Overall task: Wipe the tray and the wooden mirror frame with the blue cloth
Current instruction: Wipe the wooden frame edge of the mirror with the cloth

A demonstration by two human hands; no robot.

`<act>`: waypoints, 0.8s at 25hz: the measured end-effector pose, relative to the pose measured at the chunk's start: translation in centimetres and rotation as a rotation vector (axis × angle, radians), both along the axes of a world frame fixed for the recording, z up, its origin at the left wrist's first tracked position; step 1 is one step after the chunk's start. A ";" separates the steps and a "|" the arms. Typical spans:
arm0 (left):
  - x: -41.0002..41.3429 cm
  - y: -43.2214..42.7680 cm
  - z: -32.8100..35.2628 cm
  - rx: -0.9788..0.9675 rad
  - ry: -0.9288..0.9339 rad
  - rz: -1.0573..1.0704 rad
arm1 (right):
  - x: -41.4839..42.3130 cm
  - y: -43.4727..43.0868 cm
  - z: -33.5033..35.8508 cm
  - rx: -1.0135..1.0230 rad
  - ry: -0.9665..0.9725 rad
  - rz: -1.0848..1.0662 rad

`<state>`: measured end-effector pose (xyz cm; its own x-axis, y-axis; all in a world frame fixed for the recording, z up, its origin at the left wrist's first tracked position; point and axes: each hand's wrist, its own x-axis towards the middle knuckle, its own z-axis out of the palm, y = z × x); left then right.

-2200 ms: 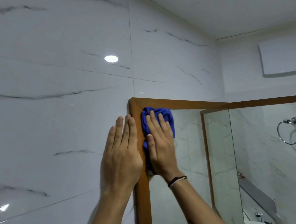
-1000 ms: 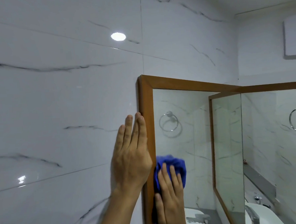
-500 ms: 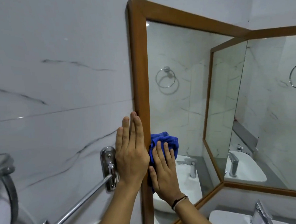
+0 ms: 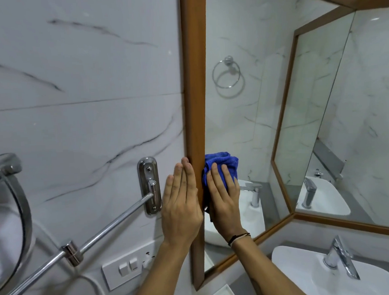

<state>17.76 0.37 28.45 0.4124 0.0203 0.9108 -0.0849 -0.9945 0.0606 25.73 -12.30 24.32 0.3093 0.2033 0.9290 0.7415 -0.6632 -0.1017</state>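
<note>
Two hands work the left upright of the wooden mirror frame (image 4: 195, 102), one on each side of it.

Left of your left hand: chrome wall bracket (image 4: 148, 185) and its towel bar (image 4: 86, 243), close by the little finger. Switch plate (image 4: 125, 267) sits below the wrist. Mind the bar; an elbow could catch it.

Left hand (image 4: 181, 206): flat, fingers together and straight, palm on the marble wall (image 4: 74, 108), index edge touching the frame's outer side. It grips nothing; it reads as a brace.

Frame runs between your hands, top to bottom. Rigid, fixed to the wall, smooth finish. Judgement: it will not shift under pressure, so you can lean on it.

Right hand (image 4: 223, 197): spread flat and pressed onto the blue cloth (image 4: 221, 162), pinning it against the frame's inner edge and the mirror glass (image 4: 255, 121). The cloth bunches out above the fingertips and trails under the palm.

Cloth looks soft, light and limp. Likely it slides easily on glass and creeps out from under the palm. Hold it by palm pressure, fingers spread wide over the wad.

Glass is the fragile part; keep your force on the wood.

Below and right of the right wrist: washbasin (image 4: 308, 274), tap (image 4: 340, 256). Tray not identifiable in view.
</note>
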 end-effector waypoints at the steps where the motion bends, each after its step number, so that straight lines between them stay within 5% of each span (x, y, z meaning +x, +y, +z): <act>1: -0.4 -0.1 -1.0 -0.013 0.022 -0.011 | -0.2 -0.1 0.1 0.007 -0.016 -0.008; 11: -8.9 -1.6 -15.6 -0.009 0.587 -0.020 | -9.2 -4.0 -10.0 -0.288 0.190 -0.207; 16: -14.4 -2.2 -21.6 0.039 0.726 -0.021 | -15.1 -4.7 -17.6 -0.582 0.676 -0.163; 20: -18.0 -2.3 -27.0 -0.030 0.944 -0.111 | -17.8 -4.0 -24.3 -0.626 0.949 -0.129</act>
